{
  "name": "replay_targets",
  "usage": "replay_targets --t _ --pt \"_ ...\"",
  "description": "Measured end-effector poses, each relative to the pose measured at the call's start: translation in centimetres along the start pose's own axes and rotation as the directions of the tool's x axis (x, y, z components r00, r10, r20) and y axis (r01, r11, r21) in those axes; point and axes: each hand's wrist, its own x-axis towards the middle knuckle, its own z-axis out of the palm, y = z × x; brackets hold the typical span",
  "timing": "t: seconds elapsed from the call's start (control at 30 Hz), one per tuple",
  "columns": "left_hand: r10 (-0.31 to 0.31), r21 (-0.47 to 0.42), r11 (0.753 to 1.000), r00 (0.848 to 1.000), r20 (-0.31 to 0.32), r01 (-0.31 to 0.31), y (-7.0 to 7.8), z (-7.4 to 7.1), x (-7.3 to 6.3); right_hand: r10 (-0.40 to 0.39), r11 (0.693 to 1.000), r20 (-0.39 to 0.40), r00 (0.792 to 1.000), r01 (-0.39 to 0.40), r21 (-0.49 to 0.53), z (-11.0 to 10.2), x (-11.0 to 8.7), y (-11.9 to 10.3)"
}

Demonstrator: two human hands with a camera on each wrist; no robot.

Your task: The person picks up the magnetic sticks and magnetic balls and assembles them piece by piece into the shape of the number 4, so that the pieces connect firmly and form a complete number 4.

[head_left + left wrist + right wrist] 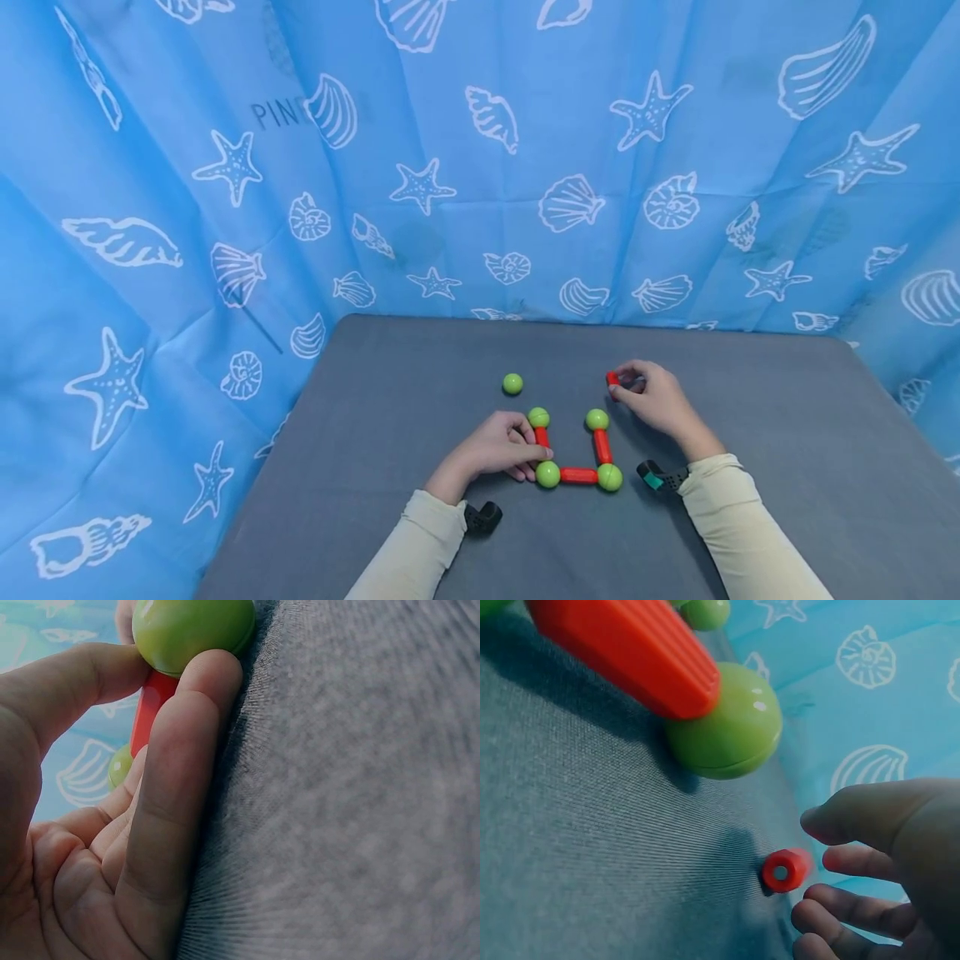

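Note:
My left hand [498, 450] holds the near left corner of a frame of red rods and green balls. In the left wrist view its thumb and fingertips pinch the corner ball [193, 630], with the left red rod [152, 709] partly hidden behind the fingers. A crosswise rod [579, 476] joins the two near balls, and the right rod [603, 447] leads to the far right ball [727, 727]. Beyond it, my right hand [652, 398] is at a loose red rod [784, 871] with a grey round end. Thumb and fingers spread beside this rod in the right wrist view.
One loose green ball [512, 383] sits farther back on the grey tabletop [405, 367], left of the frame's far balls. Behind the table's back edge hangs a blue curtain [450, 242] printed with shells and starfish. Dark straps [663, 477] circle both wrists.

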Motion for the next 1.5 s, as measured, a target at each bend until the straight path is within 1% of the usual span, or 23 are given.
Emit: replay_targets --t 0.3,0.43,0.5,0.6,0.7,0.8,0.9,1.1,1.2,1.37,1.5 --pt "-0.006 -0.004 1.000 1.000 0.014 0.006 -0.1 0.0 0.1 0.016 1.000 0.040 0.999 -0.017 0.007 0.8 1.0 0.7" --pt "0.003 -0.011 1.000 1.000 0.015 -0.003 0.0 0.0 0.0 0.024 0.999 0.060 0.998 -0.025 0.020 0.8 0.9 0.4" --pt "0.003 -0.014 1.000 1.000 0.020 -0.002 0.0 -0.1 0.0 0.032 0.998 0.077 0.996 -0.036 0.050 0.8 0.7 0.2" --pt "0.001 -0.015 1.000 1.000 0.027 -0.001 0.0 0.0 0.1 0.042 0.992 0.102 0.994 -0.054 0.114 0.7 -0.2 0.1" --pt "-0.005 -0.012 1.000 1.000 0.024 0.005 0.0 0.0 0.0 0.036 0.981 0.124 0.992 -0.058 0.185 0.6 -1.2 -0.1" --pt "-0.005 -0.006 1.000 1.000 0.019 0.006 0.1 -0.1 0.0 0.022 0.970 0.127 0.992 -0.052 0.236 0.5 -2.3 -0.3" --pt "0.005 -0.002 1.000 1.000 0.018 -0.005 0.0 -0.1 -0.1 0.020 0.963 0.124 0.992 -0.052 0.264 0.3 -3.3 -0.4" --pt "0.018 -0.002 1.000 1.000 0.020 -0.018 0.0 -0.2 -0.1 0.035 0.960 0.134 0.990 -0.070 0.272 0.1 -5.1 -0.7" --pt "0.016 -0.001 1.000 1.000 0.022 -0.016 0.0 -0.2 -0.1 0.023 0.950 0.173 0.985 -0.075 0.304 0.0 -5.9 -0.6" --pt "-0.001 0.003 1.000 1.000 0.027 0.001 0.1 -0.2 0.0 0.008 0.920 0.259 0.966 -0.109 0.377 -0.2 -7.0 -0.4" --pt "-0.005 0.002 1.000 1.000 0.029 0.005 0.1 -0.1 0.0 -0.004 0.907 0.287 0.958 -0.118 0.404 -0.4 -7.4 -0.2"
